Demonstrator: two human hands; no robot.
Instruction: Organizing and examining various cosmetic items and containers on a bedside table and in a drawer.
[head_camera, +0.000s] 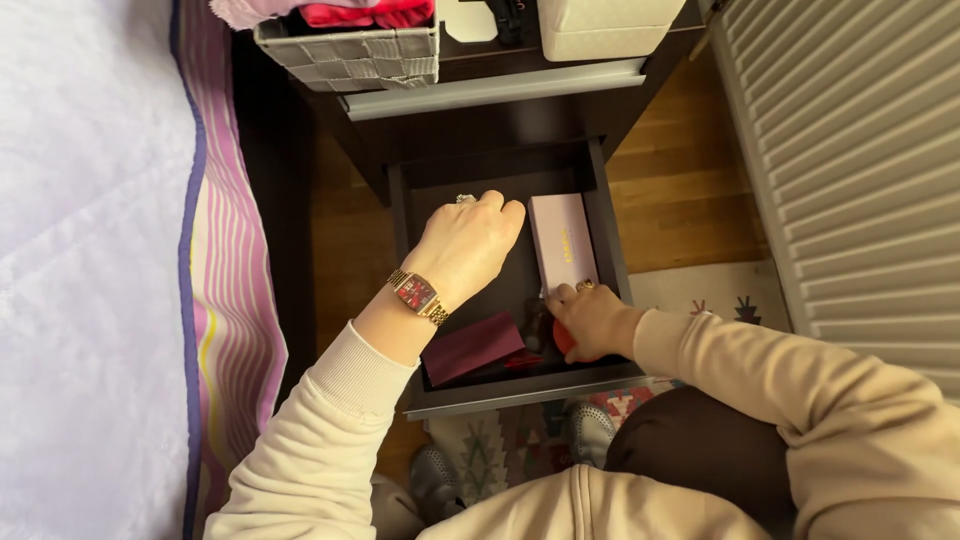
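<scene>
A dark open drawer (602, 190) of a nightstand is pulled out below me. My left hand (468, 245), with a red-faced gold watch on the wrist, reaches deep into the drawer, fingers curled down; what they touch is hidden. My right hand (590, 318) sits at the drawer's front right and is closed over a small red object (563, 340), right next to the near end of a long pale pink box (563, 243). A flat dark red pouch (472, 346) lies at the drawer's front left.
A grey woven basket (350, 55) with red and pink cloth and a cream box (600, 25) stand on the nightstand top. A bed with a lilac cover (90, 250) is on the left, a white radiator (860, 170) on the right, a patterned rug (500, 440) underfoot.
</scene>
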